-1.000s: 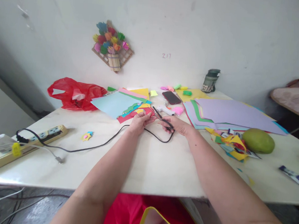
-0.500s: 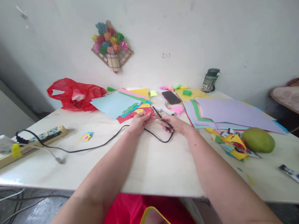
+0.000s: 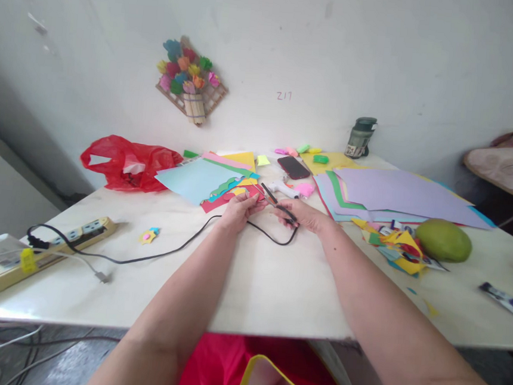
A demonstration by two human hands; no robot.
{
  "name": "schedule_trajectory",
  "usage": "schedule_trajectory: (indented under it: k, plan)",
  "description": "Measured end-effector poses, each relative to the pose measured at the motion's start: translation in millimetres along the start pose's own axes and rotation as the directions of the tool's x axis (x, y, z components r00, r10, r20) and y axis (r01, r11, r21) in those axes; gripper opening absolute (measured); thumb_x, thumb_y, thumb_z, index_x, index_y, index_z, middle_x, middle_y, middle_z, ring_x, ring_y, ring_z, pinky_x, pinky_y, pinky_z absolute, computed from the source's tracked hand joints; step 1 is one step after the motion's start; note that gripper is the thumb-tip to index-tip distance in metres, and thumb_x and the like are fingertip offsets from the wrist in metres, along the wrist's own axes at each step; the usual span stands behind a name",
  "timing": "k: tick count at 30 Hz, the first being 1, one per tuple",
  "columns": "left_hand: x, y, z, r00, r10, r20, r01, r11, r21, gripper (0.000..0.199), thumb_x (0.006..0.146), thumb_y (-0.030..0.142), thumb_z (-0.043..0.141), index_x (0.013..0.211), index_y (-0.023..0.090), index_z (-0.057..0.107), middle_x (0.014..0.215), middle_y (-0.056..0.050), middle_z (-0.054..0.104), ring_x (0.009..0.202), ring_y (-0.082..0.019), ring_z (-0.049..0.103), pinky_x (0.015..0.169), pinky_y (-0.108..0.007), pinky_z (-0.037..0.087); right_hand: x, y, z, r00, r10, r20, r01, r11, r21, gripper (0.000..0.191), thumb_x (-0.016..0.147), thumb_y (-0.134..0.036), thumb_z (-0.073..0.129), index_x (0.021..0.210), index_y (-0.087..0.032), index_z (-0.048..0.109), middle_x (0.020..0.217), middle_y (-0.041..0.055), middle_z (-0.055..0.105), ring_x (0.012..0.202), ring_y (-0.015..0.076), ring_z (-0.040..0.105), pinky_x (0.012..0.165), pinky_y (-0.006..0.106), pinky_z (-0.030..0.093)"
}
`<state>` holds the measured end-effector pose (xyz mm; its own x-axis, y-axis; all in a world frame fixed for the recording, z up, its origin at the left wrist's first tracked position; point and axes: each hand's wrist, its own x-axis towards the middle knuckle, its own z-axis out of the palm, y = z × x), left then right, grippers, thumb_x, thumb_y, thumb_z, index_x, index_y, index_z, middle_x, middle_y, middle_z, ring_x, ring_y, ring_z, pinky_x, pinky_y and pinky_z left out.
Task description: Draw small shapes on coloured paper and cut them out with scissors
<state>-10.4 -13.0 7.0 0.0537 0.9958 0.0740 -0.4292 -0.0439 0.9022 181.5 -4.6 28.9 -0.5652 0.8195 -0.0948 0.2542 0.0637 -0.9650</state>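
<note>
My left hand (image 3: 238,210) is closed, pinching a small piece of red paper (image 3: 257,193) between thumb and fingers. In my right hand (image 3: 307,214) are black-handled scissors (image 3: 268,192), fingers wrapped about the handles. The blades are parted and point left, close to the red paper; whether they touch it I cannot tell. Just behind the hands lies a white glue gun (image 3: 282,189). A black cord (image 3: 170,255) passes under my hands. More coloured paper with wavy cut edges (image 3: 220,193) lies behind my left hand.
At left are a power strip (image 3: 96,229), a small paper flower (image 3: 148,236) and a red plastic bag (image 3: 120,159). A phone (image 3: 293,167) lies behind the glue gun. Large paper sheets (image 3: 404,190), paper scraps (image 3: 401,253), a green mango (image 3: 443,240) and a bottle (image 3: 360,139) occupy the right.
Almost nothing differs. Both hands, the scissors and the red paper stay in the same place; the view has shifted very slightly.
</note>
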Motion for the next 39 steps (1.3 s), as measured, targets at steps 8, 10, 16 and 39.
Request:
schedule_trajectory:
  k: [8,10,16,39]
  plan:
    - [0.0,0.5,0.7,1.000,-0.003,-0.009,0.003,1.000,-0.003,0.017,0.072,0.020,0.077,0.067,0.012,0.063,0.073,-0.005,0.071,0.072,-0.015,0.071,0.079,-0.027,0.058,-1.6,-1.3,0.5,1.000,-0.005,0.001,0.005,1.000,-0.003,0.027,0.076,-0.040,0.064,0.071,-0.018,0.049,0.053,-0.0039,0.054,0.037,0.0047,0.046,0.032,0.015,0.027]
    - [-0.1,0.6,1.0,1.000,-0.004,-0.013,0.004,1.000,-0.007,0.017,0.072,0.020,0.077,0.067,0.011,0.063,0.072,-0.006,0.071,0.072,-0.015,0.071,0.080,-0.027,0.058,-1.3,-0.8,0.4,1.000,-0.007,-0.001,0.007,1.000,-0.014,0.027,0.075,-0.040,0.063,0.072,-0.018,0.050,0.053,-0.0038,0.054,0.038,0.0048,0.046,0.032,0.015,0.027]
    - [-0.8,1.5,1.6,1.000,-0.007,-0.012,0.007,1.000,-0.015,0.015,0.072,0.019,0.077,0.069,0.011,0.065,0.072,-0.005,0.071,0.073,-0.015,0.071,0.079,-0.026,0.057,-2.4,-3.4,1.3,1.000,0.002,0.008,-0.002,1.000,0.001,0.029,0.075,-0.042,0.062,0.070,-0.018,0.047,0.052,-0.0040,0.053,0.037,0.0050,0.045,0.032,0.016,0.027]
    - [-0.7,0.9,0.9,1.000,-0.003,-0.018,0.003,1.000,-0.014,0.016,0.073,0.018,0.076,0.067,0.012,0.062,0.070,-0.004,0.070,0.073,-0.015,0.071,0.082,-0.028,0.057,2.9,3.9,-0.5,1.000,-0.018,-0.008,0.018,1.000,-0.014,0.026,0.075,-0.040,0.063,0.072,-0.017,0.051,0.053,-0.0035,0.054,0.037,0.0049,0.046,0.032,0.015,0.028]
